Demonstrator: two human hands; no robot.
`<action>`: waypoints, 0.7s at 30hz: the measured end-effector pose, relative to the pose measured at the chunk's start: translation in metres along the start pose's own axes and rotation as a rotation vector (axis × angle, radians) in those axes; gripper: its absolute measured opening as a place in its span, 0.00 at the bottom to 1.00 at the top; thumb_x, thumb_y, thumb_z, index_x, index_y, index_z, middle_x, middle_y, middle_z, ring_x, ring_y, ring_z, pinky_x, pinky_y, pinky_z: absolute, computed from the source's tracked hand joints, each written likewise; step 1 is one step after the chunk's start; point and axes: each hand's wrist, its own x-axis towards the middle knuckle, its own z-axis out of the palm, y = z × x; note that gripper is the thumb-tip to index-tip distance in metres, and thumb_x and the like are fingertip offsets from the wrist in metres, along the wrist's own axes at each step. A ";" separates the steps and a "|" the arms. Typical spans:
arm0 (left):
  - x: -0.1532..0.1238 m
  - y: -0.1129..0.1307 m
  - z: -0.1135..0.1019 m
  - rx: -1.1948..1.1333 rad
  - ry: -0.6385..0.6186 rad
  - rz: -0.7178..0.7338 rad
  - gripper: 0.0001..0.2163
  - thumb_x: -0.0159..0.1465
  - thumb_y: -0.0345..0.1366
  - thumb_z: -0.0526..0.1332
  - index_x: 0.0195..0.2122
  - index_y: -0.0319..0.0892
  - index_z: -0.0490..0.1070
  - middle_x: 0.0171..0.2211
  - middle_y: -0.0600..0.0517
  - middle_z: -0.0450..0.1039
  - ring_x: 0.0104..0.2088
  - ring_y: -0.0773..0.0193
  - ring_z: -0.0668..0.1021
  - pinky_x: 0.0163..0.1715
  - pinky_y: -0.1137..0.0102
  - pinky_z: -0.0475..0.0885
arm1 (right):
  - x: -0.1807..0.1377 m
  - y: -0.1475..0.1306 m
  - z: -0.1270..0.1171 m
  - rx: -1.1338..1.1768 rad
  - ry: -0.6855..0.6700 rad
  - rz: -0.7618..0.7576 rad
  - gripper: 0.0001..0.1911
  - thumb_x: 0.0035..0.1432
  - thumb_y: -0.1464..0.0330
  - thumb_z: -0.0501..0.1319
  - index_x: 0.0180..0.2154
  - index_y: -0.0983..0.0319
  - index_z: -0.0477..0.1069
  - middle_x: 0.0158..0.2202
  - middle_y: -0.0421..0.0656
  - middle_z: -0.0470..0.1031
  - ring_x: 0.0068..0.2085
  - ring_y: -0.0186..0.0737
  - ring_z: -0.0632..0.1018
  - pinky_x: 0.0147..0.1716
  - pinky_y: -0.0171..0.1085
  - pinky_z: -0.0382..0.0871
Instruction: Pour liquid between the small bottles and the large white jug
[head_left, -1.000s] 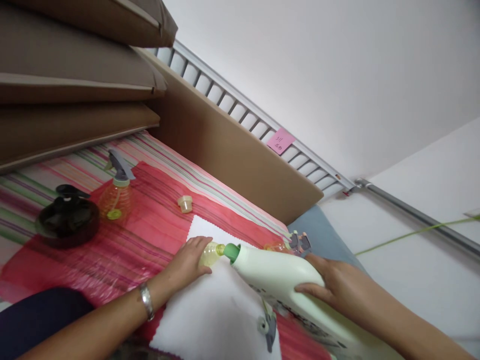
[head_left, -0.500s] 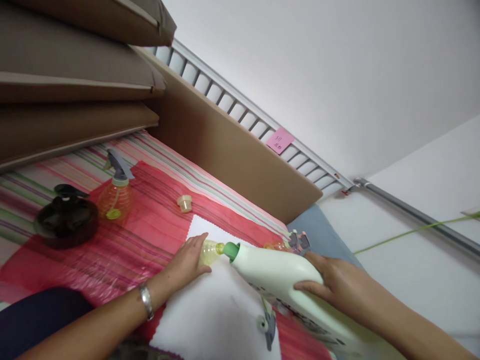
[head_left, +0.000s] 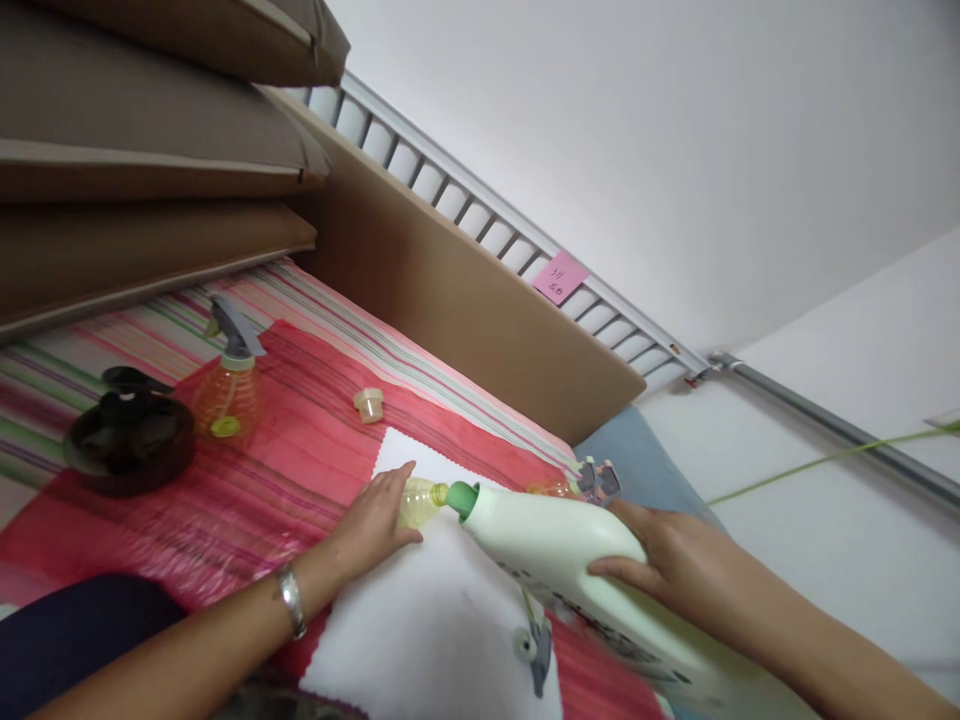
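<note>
My left hand is wrapped round a small clear yellow spray bottle with its top off, over a white cloth. My right hand grips a large pale green detergent bottle, tilted so its green spout meets the small bottle's mouth. Whether liquid is flowing, I cannot tell. A grey spray head with a tube lies on the cloth below the large bottle. Farther up on the red sheet sits a translucent cap.
An orange spray bottle and a dark round bottle stand at the left. More spray bottles are partly hidden behind the large one. A brown board leans against a radiator, with stacked cushions upper left.
Both hands and bottles hold almost the same place. The view has shifted very slightly.
</note>
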 end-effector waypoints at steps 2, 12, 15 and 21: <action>0.000 0.000 0.000 0.003 0.002 0.000 0.40 0.49 0.34 0.70 0.62 0.43 0.52 0.58 0.39 0.64 0.59 0.47 0.66 0.57 0.52 0.63 | 0.000 0.000 0.000 0.006 0.008 -0.010 0.17 0.57 0.52 0.58 0.40 0.57 0.71 0.28 0.44 0.79 0.29 0.48 0.79 0.24 0.38 0.67; -0.001 0.000 0.000 0.027 -0.004 0.003 0.40 0.50 0.35 0.70 0.62 0.39 0.52 0.58 0.37 0.64 0.59 0.47 0.66 0.57 0.53 0.63 | 0.003 -0.003 -0.004 -0.017 -0.046 0.047 0.18 0.57 0.51 0.57 0.39 0.58 0.70 0.31 0.46 0.79 0.33 0.51 0.80 0.27 0.40 0.68; -0.001 -0.001 0.001 0.027 0.002 0.007 0.40 0.50 0.35 0.70 0.62 0.39 0.52 0.58 0.37 0.64 0.59 0.47 0.66 0.57 0.53 0.63 | 0.002 -0.003 -0.006 -0.016 -0.049 0.039 0.18 0.58 0.51 0.57 0.40 0.58 0.71 0.32 0.47 0.79 0.33 0.51 0.80 0.28 0.41 0.69; -0.002 0.001 0.000 0.031 -0.011 -0.008 0.41 0.50 0.35 0.69 0.62 0.39 0.51 0.58 0.37 0.63 0.59 0.48 0.66 0.57 0.54 0.63 | 0.002 -0.004 -0.008 -0.006 -0.043 0.041 0.18 0.57 0.53 0.59 0.41 0.59 0.72 0.34 0.47 0.80 0.34 0.52 0.80 0.27 0.40 0.70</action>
